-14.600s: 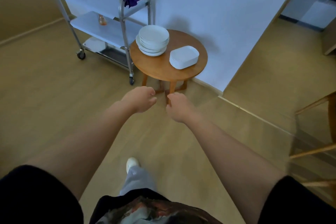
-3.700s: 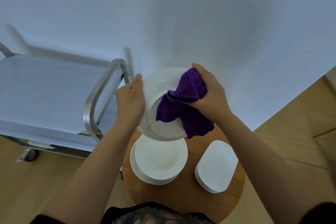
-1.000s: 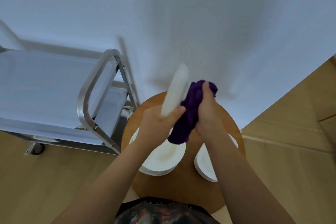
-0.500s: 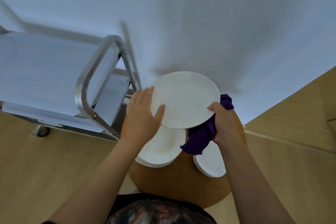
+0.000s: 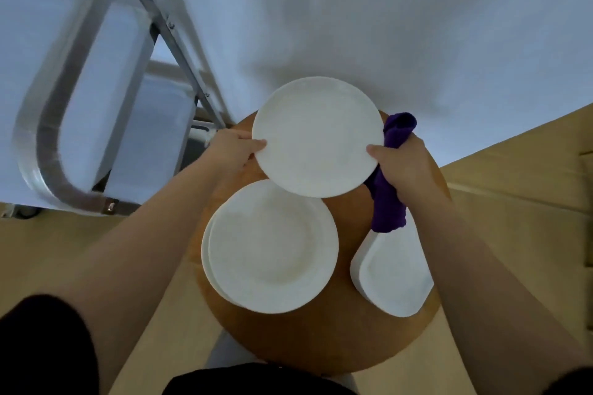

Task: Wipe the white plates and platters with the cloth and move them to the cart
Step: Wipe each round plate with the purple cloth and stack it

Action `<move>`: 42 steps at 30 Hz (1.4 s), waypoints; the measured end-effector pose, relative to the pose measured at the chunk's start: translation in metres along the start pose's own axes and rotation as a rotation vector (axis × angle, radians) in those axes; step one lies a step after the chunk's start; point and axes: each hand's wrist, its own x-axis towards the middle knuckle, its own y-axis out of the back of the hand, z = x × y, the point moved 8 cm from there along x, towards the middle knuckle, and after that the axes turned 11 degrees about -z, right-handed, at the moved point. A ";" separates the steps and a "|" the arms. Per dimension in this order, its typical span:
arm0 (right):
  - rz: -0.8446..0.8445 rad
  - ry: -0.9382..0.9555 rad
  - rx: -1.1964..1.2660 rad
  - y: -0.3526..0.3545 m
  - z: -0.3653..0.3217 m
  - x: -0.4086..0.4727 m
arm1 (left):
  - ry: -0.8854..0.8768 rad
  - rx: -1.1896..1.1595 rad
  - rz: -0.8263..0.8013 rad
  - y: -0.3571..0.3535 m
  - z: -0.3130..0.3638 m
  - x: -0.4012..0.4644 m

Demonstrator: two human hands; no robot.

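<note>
I hold a round white plate (image 5: 316, 136) nearly flat above the round wooden table (image 5: 321, 340). My left hand (image 5: 232, 151) grips its left rim, thumb on top. My right hand (image 5: 401, 163) grips the right rim, thumb on top, with the purple cloth (image 5: 390, 199) bunched in its fingers and hanging below. Under the lifted plate a stack of round white plates (image 5: 272, 247) sits on the table. A stack of white rounded-rectangular platters (image 5: 393, 279) stands to the right, partly behind my right forearm.
The steel cart (image 5: 61, 99) stands to the left of the table, its handle loop close to my left hand and its white top shelf (image 5: 22, 48) beyond. A white wall rises just behind the table. Wood floor lies to the right and left.
The plate has tilted from edge-on to nearly flat and dropped a little. My left hand shifted from its underside to its left rim. The cloth now hangs under the plate's right rim.
</note>
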 end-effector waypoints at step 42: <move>-0.132 0.208 0.044 -0.090 0.076 -0.084 | 0.055 0.631 0.394 0.012 -0.108 -0.071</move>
